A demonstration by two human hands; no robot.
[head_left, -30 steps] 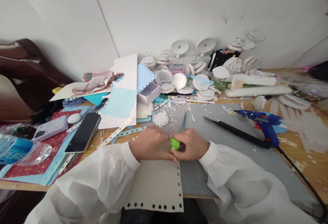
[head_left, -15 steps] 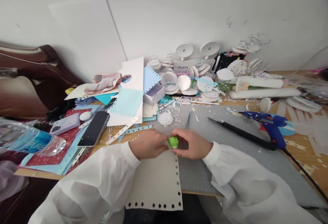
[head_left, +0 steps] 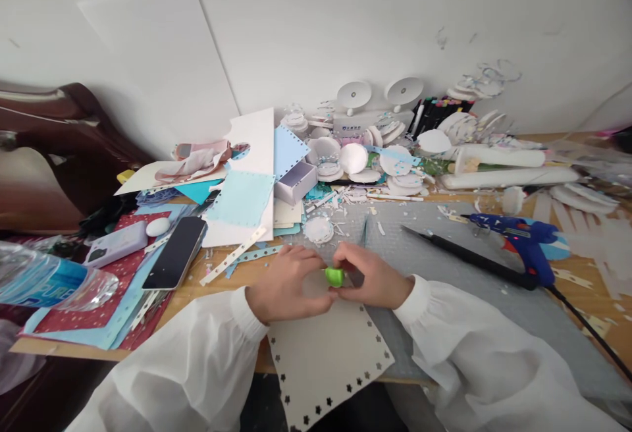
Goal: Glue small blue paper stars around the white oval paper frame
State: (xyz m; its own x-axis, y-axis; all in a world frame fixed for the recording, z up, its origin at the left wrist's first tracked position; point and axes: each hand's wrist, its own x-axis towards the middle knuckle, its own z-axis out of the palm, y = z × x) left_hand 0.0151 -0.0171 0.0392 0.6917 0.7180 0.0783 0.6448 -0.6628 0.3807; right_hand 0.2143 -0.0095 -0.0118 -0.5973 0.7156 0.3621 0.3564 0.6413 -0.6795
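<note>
My right hand (head_left: pixel 378 275) grips a small green craft punch (head_left: pixel 334 277) between thumb and fingers. A cream sheet of paper (head_left: pixel 328 356) hangs over the front of the desk, tilted, with small star-like holes along its visible edges. My left hand (head_left: pixel 291 284) is closed in a curve on the sheet's upper part, its thumb close to the punch. The sheet's far edge is mostly hidden by my hands, so how it sits in the punch does not show.
A grey cutting mat (head_left: pixel 459 287) lies beneath my hands. On the right are a long black-handled tool (head_left: pixel 478 261) and a blue glue gun (head_left: pixel 528 241) with its cord. A phone (head_left: pixel 175 254) and a water bottle (head_left: pixel 54 280) lie left. White paper discs (head_left: pixel 354 158) crowd the back.
The sheet has turned, its lower edge now slanting and its near corner swung down. My left hand has opened wider around it, while the punch stays in my right hand, slightly tilted.
</note>
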